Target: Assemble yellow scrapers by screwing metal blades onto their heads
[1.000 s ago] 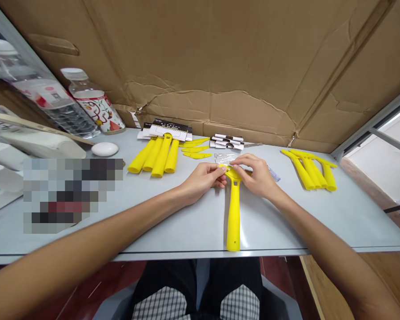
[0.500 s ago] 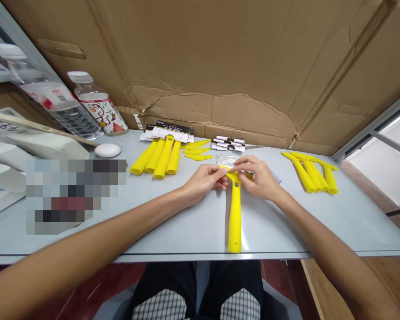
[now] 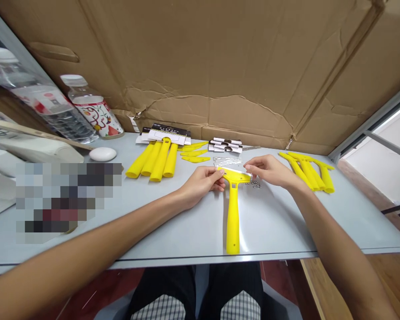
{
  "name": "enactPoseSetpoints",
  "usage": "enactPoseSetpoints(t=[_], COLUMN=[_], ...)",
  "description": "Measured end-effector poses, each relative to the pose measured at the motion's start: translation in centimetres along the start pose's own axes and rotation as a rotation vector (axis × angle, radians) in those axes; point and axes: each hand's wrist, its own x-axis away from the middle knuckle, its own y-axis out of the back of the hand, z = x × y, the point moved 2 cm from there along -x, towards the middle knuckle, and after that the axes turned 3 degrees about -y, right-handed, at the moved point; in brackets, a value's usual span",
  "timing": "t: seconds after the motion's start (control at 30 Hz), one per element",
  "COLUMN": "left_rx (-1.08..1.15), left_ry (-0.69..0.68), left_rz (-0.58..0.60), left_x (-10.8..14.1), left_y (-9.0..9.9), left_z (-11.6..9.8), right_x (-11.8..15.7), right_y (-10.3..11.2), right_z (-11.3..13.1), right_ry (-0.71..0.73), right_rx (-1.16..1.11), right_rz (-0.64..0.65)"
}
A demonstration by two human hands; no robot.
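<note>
Left hand (image 3: 200,184): how does it stand?

Curled, pinching the left corner of a yellow plastic scraper (image 3: 233,218) between thumb and fingers. That scraper lies flat on the grey table (image 3: 270,231), its handle toward the person and its head away.

How will it handle?

Light and fairly stiff, by the look of it. The smooth handle seems the surest place to take hold, with care around the thin metal strip (image 3: 235,170) along the head.

Right hand (image 3: 270,171)?

Half open, fingertips at the head's right end; whether they grip it, one cannot tell. Small screws (image 3: 256,184) lie just beside.

Containers?

Two plastic bottles (image 3: 93,109) stand back on the left; how full they are is hard to tell.
</note>
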Motion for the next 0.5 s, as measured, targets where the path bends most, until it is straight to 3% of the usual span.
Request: enactPoseSetpoints(t=[0.23, 0.5], left_rx=[-0.014, -0.020], left_ry=[0.003, 0.037], left_rz=[-0.002, -0.020], left_x=[0.2, 0.2], left_y=[-0.2, -0.3], left_z=[-0.3, -0.6], right_x=[-0.5, -0.5], right_y=[-1.1, -1.4], right_z=[-0.7, -0.8], right_ry=[-0.094, -0.096], right_rx=[-0.214, -0.286], right_rz=[0.197, 0.171])
